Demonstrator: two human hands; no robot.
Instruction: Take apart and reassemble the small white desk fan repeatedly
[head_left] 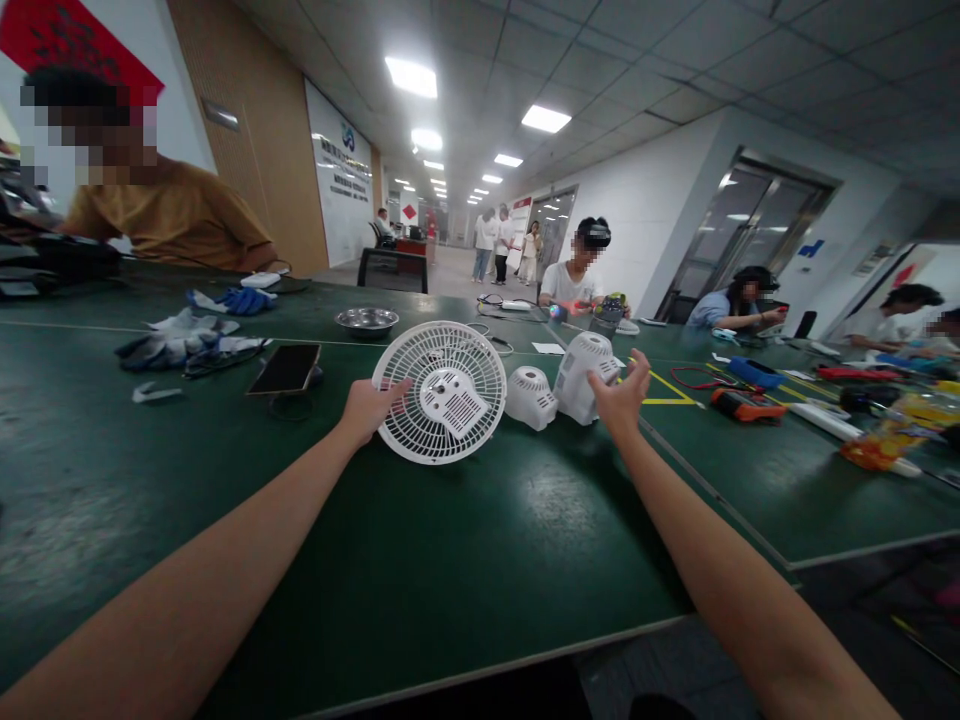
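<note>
My left hand point(369, 408) grips the left rim of a round white fan grille point(442, 392), which stands tilted on its edge on the green table point(420, 560). My right hand point(621, 397) rests against a white ribbed fan housing point(583, 372), fingers partly spread on its right side. A smaller white domed motor cover point(530, 396) sits between the grille and the housing, touched by neither hand.
A phone point(286, 368), grey and blue gloves point(184, 340) and a metal bowl point(366, 320) lie to the left and behind. Tools, an orange meter point(746, 404) and cables cover the right table. Other people sit around the tables; the table edge runs near me.
</note>
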